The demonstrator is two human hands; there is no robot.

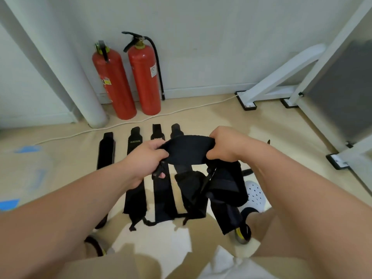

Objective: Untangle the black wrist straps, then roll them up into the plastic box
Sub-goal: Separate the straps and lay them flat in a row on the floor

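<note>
Half done at most, judging by the floor (281,127) — counting four flat straps (106,150) laid side by side toward the far wall. Clenching the grip of left hand (149,158) and right hand (223,146) on opposite ends of a fifth strap (189,150), holding it up with a tangled bundle (217,190) dangling below, uncountable. Seeing no plastic box — rolling not begun. Counting two extinguishers (145,77) far left.

Utility corner of an office or lab, where you sit: two red fire extinguishers (145,77) by pale wall (201,37); white column (60,67); beige floor (201,117); blue tape marks (27,149); white cable (181,109); white metal frame (281,74).
</note>
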